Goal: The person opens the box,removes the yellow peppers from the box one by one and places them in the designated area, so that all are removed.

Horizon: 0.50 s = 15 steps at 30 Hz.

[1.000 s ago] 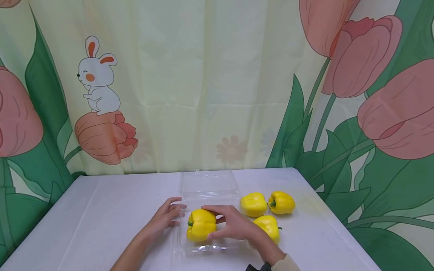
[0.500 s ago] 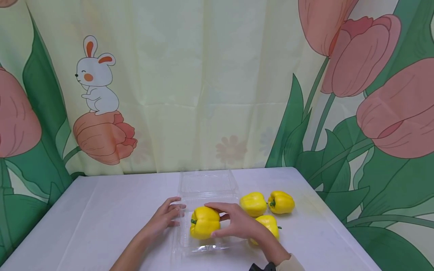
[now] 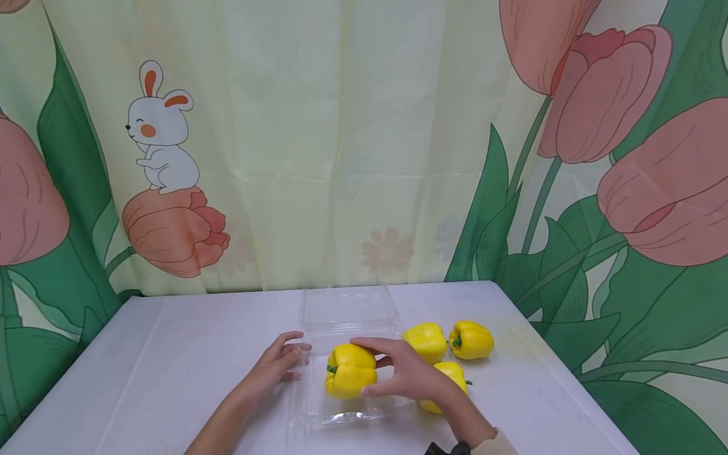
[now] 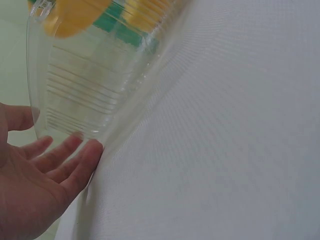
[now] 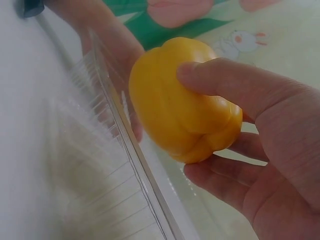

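White table [image 3: 170, 366], and in the middle of it the clear plastic clamshell container [image 3: 347, 411], lid laid open toward the tulip curtain [image 3: 364, 139]. Right hand [image 3: 406, 376] grips a yellow bell pepper [image 3: 350, 379], thumb and fingers curled round it, just over the container's tray. Left hand [image 3: 275, 366] rests at the container's left wall, fingers straight and slightly apart, tips touching the plastic. Three more yellow peppers [image 3: 471, 339] sit clustered just right of the container, one partly hidden behind the right hand.
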Each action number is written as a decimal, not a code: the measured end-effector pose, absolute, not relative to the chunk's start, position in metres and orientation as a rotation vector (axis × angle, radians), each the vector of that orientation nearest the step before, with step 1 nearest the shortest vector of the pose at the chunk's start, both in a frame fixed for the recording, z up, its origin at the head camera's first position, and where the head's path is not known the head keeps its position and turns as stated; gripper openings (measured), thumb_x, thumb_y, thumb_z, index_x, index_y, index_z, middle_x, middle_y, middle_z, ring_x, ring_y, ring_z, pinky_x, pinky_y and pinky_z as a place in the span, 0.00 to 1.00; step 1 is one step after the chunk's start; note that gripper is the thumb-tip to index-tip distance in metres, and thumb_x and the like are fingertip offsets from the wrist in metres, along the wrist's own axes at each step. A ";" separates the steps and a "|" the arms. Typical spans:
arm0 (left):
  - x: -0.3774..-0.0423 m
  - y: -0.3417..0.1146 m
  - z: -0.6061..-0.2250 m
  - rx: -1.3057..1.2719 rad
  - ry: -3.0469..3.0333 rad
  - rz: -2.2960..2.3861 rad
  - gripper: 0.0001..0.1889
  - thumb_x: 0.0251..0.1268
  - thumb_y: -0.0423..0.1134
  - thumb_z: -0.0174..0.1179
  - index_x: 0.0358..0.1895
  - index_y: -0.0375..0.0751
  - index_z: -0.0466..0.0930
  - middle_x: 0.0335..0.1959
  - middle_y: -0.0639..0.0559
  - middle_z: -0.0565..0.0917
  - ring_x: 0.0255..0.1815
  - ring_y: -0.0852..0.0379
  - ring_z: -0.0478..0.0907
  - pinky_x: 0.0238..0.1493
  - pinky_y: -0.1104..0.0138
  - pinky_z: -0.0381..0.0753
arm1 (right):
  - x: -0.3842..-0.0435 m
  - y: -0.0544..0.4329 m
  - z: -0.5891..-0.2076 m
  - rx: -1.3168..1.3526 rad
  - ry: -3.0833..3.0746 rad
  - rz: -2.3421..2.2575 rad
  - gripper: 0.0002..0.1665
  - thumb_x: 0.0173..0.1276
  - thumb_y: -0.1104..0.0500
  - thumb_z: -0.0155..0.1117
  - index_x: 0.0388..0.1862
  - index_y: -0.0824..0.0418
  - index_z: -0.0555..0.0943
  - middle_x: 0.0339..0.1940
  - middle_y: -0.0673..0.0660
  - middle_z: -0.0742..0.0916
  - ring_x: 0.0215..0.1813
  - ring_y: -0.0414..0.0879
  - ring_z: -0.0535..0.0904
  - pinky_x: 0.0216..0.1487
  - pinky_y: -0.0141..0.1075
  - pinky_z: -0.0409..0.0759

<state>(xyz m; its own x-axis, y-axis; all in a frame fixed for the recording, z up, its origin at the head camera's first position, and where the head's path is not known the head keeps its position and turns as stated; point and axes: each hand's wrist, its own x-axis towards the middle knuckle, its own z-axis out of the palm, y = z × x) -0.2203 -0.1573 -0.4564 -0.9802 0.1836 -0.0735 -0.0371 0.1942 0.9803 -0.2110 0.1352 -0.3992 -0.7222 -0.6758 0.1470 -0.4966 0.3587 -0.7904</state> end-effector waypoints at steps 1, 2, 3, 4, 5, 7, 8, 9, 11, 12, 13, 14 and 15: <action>-0.220 -0.158 -0.456 0.147 2.282 1.890 0.24 0.75 0.41 0.48 0.70 0.40 0.58 0.64 0.37 0.75 0.54 0.50 0.77 0.48 0.63 0.84 | -0.211 0.136 -0.399 -1.061 2.415 -1.297 0.41 0.56 0.49 0.75 0.69 0.41 0.69 0.65 0.41 0.78 0.60 0.40 0.76 0.57 0.29 0.80; -0.220 -0.158 -0.456 0.151 2.279 1.894 0.24 0.75 0.41 0.48 0.70 0.40 0.57 0.64 0.36 0.74 0.54 0.50 0.77 0.48 0.62 0.84 | -0.210 0.137 -0.398 -1.066 2.416 -1.300 0.41 0.56 0.49 0.75 0.69 0.42 0.69 0.65 0.41 0.78 0.60 0.40 0.76 0.57 0.30 0.80; -0.220 -0.158 -0.456 0.153 2.276 1.896 0.24 0.75 0.41 0.48 0.70 0.40 0.57 0.64 0.36 0.74 0.54 0.50 0.77 0.48 0.62 0.84 | -0.210 0.137 -0.398 -1.068 2.417 -1.302 0.41 0.56 0.49 0.75 0.69 0.43 0.69 0.65 0.41 0.78 0.60 0.40 0.76 0.57 0.30 0.80; -0.220 -0.158 -0.456 0.153 2.274 1.899 0.24 0.75 0.41 0.48 0.70 0.40 0.57 0.64 0.36 0.74 0.54 0.50 0.77 0.48 0.62 0.84 | -0.210 0.138 -0.397 -1.070 2.420 -1.303 0.42 0.56 0.49 0.75 0.69 0.44 0.69 0.65 0.41 0.78 0.60 0.40 0.76 0.57 0.30 0.80; -0.220 -0.158 -0.456 0.152 2.273 1.899 0.24 0.75 0.41 0.48 0.70 0.40 0.57 0.64 0.36 0.74 0.54 0.50 0.77 0.48 0.62 0.84 | -0.209 0.138 -0.397 -1.071 2.421 -1.304 0.42 0.56 0.49 0.75 0.69 0.43 0.69 0.65 0.41 0.78 0.60 0.39 0.76 0.57 0.30 0.80; -0.220 -0.158 -0.456 0.147 2.277 1.892 0.24 0.75 0.41 0.47 0.70 0.40 0.57 0.64 0.37 0.74 0.54 0.50 0.77 0.48 0.61 0.84 | -0.209 0.139 -0.396 -1.070 2.425 -1.308 0.41 0.56 0.49 0.74 0.69 0.42 0.69 0.65 0.41 0.78 0.60 0.39 0.76 0.57 0.30 0.80; -0.220 -0.158 -0.457 0.143 2.279 1.888 0.24 0.75 0.41 0.47 0.70 0.41 0.57 0.64 0.37 0.74 0.54 0.50 0.77 0.48 0.61 0.84 | -0.208 0.140 -0.395 -1.069 2.427 -1.311 0.41 0.56 0.49 0.74 0.69 0.41 0.69 0.65 0.41 0.78 0.60 0.39 0.76 0.57 0.29 0.79; -0.221 -0.158 -0.457 0.141 2.279 1.888 0.24 0.75 0.41 0.47 0.70 0.41 0.57 0.64 0.37 0.74 0.54 0.50 0.77 0.48 0.61 0.84 | -0.208 0.141 -0.395 -1.071 2.430 -1.314 0.41 0.56 0.49 0.75 0.68 0.39 0.69 0.65 0.41 0.78 0.60 0.39 0.76 0.57 0.30 0.79; -0.221 -0.158 -0.458 0.141 2.278 1.892 0.24 0.75 0.41 0.48 0.70 0.40 0.58 0.64 0.37 0.74 0.54 0.50 0.77 0.48 0.61 0.84 | -0.208 0.142 -0.395 -1.067 2.435 -1.320 0.41 0.56 0.50 0.75 0.68 0.39 0.68 0.65 0.42 0.78 0.60 0.40 0.76 0.57 0.30 0.80; -0.221 -0.158 -0.458 0.142 2.275 1.896 0.24 0.75 0.41 0.48 0.70 0.40 0.58 0.64 0.37 0.75 0.54 0.50 0.77 0.48 0.61 0.84 | -0.208 0.143 -0.395 -1.064 2.437 -1.320 0.41 0.56 0.50 0.75 0.68 0.39 0.68 0.65 0.42 0.78 0.60 0.40 0.76 0.57 0.30 0.80; -0.222 -0.158 -0.458 0.144 2.272 1.900 0.24 0.75 0.41 0.48 0.70 0.40 0.58 0.64 0.37 0.75 0.54 0.50 0.77 0.48 0.62 0.84 | -0.208 0.144 -0.395 -1.065 2.440 -1.320 0.41 0.56 0.50 0.75 0.69 0.40 0.68 0.66 0.42 0.78 0.60 0.40 0.76 0.57 0.30 0.80; -0.222 -0.158 -0.458 0.148 2.266 1.906 0.24 0.75 0.41 0.48 0.69 0.40 0.58 0.64 0.37 0.75 0.54 0.50 0.77 0.48 0.62 0.84 | -0.208 0.144 -0.395 -1.064 2.444 -1.319 0.42 0.56 0.50 0.75 0.69 0.40 0.68 0.66 0.43 0.78 0.60 0.40 0.76 0.57 0.30 0.80; -0.222 -0.158 -0.458 0.156 2.264 1.910 0.24 0.75 0.40 0.48 0.69 0.39 0.58 0.63 0.36 0.75 0.54 0.50 0.78 0.47 0.62 0.84 | -0.208 0.145 -0.394 -1.062 2.451 -1.315 0.42 0.56 0.49 0.75 0.69 0.40 0.68 0.66 0.43 0.78 0.60 0.40 0.76 0.57 0.30 0.80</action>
<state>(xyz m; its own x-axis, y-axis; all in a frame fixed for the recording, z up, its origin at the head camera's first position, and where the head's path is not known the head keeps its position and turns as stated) -0.2220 -0.1579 -0.4583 -0.9792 0.1921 -0.0657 -0.0324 0.1715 0.9846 -0.2083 0.1454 -0.3944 -0.7337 -0.6557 0.1781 -0.5110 0.3597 -0.7807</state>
